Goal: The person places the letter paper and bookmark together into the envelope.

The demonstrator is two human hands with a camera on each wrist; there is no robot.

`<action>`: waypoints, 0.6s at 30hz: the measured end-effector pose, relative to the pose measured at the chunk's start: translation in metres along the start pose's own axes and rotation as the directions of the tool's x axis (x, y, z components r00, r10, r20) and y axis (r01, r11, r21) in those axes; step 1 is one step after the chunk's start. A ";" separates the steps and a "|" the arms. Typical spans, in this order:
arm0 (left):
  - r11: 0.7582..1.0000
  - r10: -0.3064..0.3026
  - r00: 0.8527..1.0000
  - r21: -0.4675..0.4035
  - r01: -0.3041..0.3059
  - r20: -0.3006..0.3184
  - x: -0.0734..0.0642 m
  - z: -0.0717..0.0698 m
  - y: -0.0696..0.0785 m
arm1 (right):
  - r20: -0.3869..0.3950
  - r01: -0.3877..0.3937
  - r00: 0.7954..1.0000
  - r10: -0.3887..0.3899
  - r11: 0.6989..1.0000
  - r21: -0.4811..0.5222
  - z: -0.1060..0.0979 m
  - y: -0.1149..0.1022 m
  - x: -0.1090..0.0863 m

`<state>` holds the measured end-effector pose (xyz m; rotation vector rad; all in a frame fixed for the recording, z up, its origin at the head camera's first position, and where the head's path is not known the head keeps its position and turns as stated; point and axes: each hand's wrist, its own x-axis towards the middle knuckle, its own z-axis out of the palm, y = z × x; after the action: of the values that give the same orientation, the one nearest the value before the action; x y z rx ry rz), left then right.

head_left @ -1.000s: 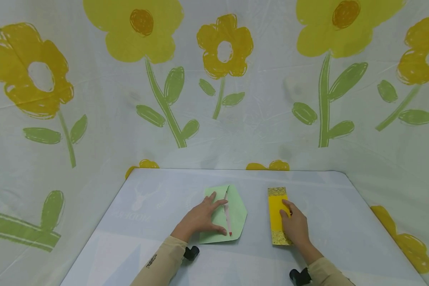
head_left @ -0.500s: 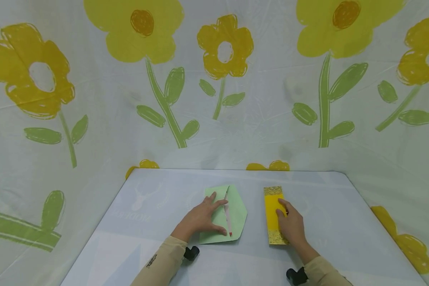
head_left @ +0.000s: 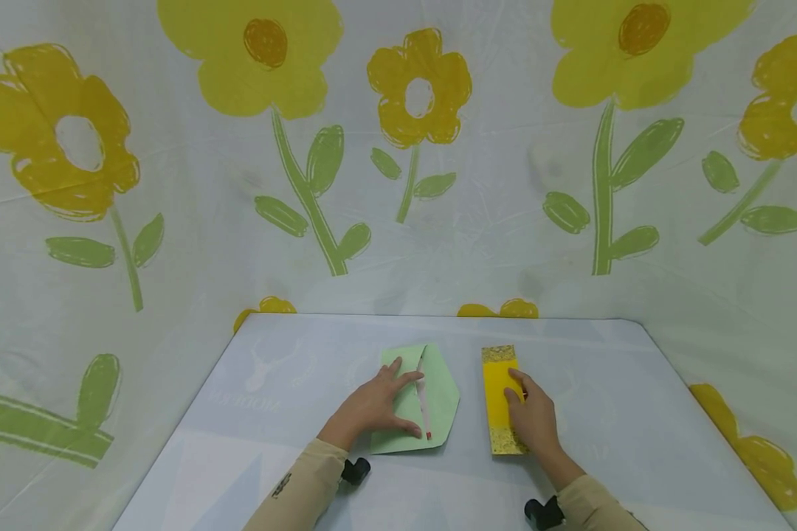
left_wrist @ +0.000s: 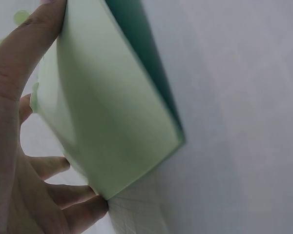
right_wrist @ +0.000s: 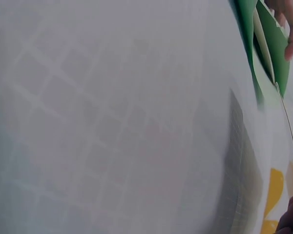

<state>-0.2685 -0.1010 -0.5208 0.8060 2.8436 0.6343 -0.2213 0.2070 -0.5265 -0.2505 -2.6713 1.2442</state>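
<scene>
A pale green envelope (head_left: 443, 398) lies near the table's middle, its pointed flap spread to the right. My left hand (head_left: 374, 402) holds it, thumb and fingers spread apart across its body. The mouth gapes, showing a pale strip with a red end (head_left: 428, 435). In the right wrist view the envelope (right_wrist: 277, 53) bulges open, darker green. My right hand (head_left: 534, 420) pinches the right edge of a yellow card (head_left: 498, 391) with gold glitter bands at both ends. That card stands to the right of the flap, a short gap away. The right wrist view shows it nearly edge-on.
The pale table (head_left: 292, 413) carries faint printed patterns. Behind it hangs a white cloth (head_left: 491, 243) with yellow flowers and green leaves. Black wrist cameras (head_left: 355, 470) sit by both sleeves.
My right hand has moved left with the yellow card, bringing it closer to the envelope. The left hand and the envelope have stayed in place.
</scene>
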 end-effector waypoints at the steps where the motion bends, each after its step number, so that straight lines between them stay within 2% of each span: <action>1: 1.000 0.000 1.000 0.001 0.000 -0.001 0.000 0.000 0.000 | -0.001 0.000 1.000 0.000 1.000 0.001 0.000 -0.001 0.000; 18: 1.000 -0.006 1.000 0.001 0.006 0.002 -0.001 0.000 0.000 | -0.002 0.001 1.000 -0.001 1.000 0.017 0.007 -0.010 -0.002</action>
<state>-0.2675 -0.1012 -0.5209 0.7979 2.8440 0.6312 -0.2216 0.1956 -0.5235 -0.2475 -2.6576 1.2650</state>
